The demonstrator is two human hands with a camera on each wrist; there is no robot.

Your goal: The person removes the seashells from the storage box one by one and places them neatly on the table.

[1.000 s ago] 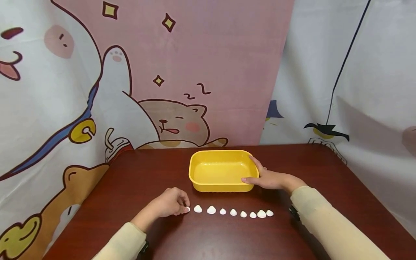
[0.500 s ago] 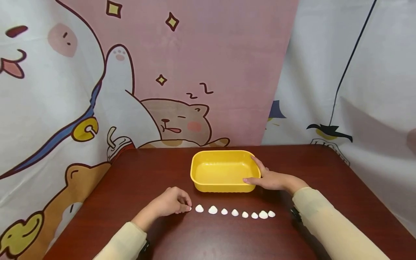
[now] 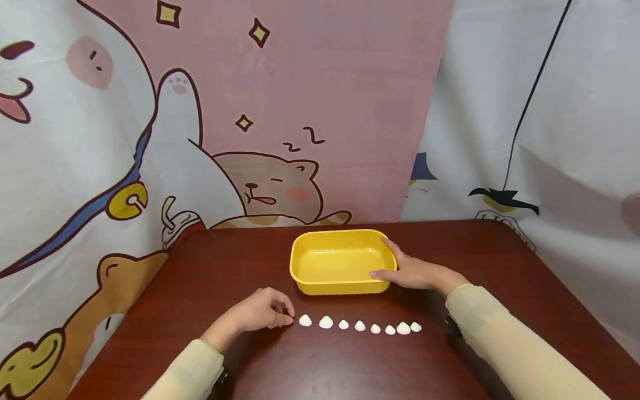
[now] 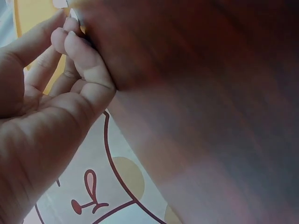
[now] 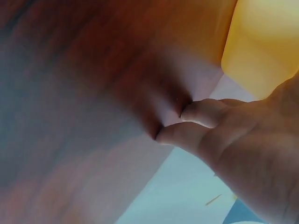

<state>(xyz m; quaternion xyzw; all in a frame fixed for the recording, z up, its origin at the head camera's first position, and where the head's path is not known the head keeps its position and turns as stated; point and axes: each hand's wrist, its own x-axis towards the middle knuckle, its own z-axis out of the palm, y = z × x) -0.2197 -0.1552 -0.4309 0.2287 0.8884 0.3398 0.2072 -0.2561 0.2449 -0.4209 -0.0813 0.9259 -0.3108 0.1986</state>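
Observation:
In the head view, small white shells lie in a row on the table. My left hand is at the row's left end, thumb and fingertips pinched together. Between them the left wrist view shows the white edge of a shell, mostly hidden by the fingers. Behind the row stands a yellow plastic basin with nothing visible inside. My right hand grips its right end, thumb over the front corner and a finger along the back corner. In the right wrist view, other fingers of that hand reach down to the tabletop.
The dark red wooden table runs back to a cartoon-printed cloth, which also hangs along both sides. At the right end of the row, two shells sit close against each other.
The shell at my left fingertips, visible a second ago, is now almost covered by them in the head view. My right hand stays on the basin; the head view has shifted slightly.

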